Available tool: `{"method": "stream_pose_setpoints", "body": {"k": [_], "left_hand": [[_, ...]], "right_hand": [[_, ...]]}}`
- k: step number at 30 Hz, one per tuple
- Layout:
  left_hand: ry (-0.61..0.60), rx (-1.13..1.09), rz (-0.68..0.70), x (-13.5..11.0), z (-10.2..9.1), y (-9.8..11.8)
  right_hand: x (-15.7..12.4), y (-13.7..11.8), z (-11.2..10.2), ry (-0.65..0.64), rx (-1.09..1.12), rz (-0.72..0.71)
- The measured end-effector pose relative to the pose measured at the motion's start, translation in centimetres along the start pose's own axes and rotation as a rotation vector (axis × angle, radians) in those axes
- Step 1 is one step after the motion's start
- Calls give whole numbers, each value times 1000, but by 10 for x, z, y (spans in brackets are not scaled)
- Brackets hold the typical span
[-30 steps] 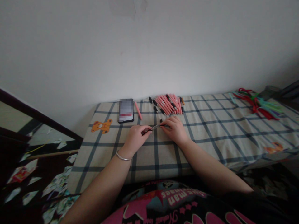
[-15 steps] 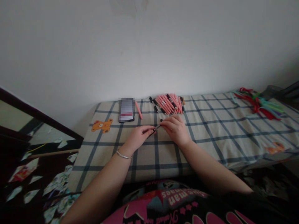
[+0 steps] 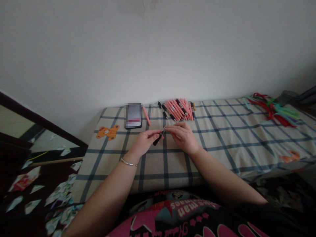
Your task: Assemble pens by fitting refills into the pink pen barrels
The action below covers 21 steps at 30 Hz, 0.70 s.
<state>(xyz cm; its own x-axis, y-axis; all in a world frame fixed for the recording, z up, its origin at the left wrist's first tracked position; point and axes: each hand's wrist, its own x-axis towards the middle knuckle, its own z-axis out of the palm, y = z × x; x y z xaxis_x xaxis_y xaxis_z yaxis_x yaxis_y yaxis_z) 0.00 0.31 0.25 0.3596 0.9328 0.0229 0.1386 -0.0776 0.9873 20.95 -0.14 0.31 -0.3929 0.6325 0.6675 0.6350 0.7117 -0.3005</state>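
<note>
My left hand (image 3: 146, 141) pinches a black pen part (image 3: 156, 141) between thumb and fingers, its dark end slanting down toward me. The upper end of this part looks pale or silvery. My right hand (image 3: 182, 135) is closed with its fingertips at that pale end; whatever else lies between them is too small to make out. Just beyond my hands lies a pile of pink pens (image 3: 174, 110) with black parts among them. A single pink pen barrel (image 3: 146, 116) rests to the left, beside a phone (image 3: 133, 116) with a blurred screen.
A checked cloth (image 3: 113, 171) with bear prints covers the table, which stands against a white wall (image 3: 158, 59). Red, green and blue strips (image 3: 274, 110) lie in a heap at the far right. Paper scraps (image 3: 60, 197) litter the floor at left.
The pen part in my left hand now stands steeper, with more of its black end showing. My right fingertips have shifted slightly left, and the small black end beside them no longer shows.
</note>
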Motion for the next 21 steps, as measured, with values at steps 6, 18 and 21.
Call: {"method": "stream_pose_setpoints", "body": {"k": [6,18,21], "left_hand": [[178,130,150,0,4,-3],[298,513,388,-3,-2,-2],[284,644,447,-4,-2,1]], "right_hand": [[0,-3,-2,20,-11,-31],[-13,45,-13,39,-65,265],[-17,51,-15,-24,-27,259]]}}
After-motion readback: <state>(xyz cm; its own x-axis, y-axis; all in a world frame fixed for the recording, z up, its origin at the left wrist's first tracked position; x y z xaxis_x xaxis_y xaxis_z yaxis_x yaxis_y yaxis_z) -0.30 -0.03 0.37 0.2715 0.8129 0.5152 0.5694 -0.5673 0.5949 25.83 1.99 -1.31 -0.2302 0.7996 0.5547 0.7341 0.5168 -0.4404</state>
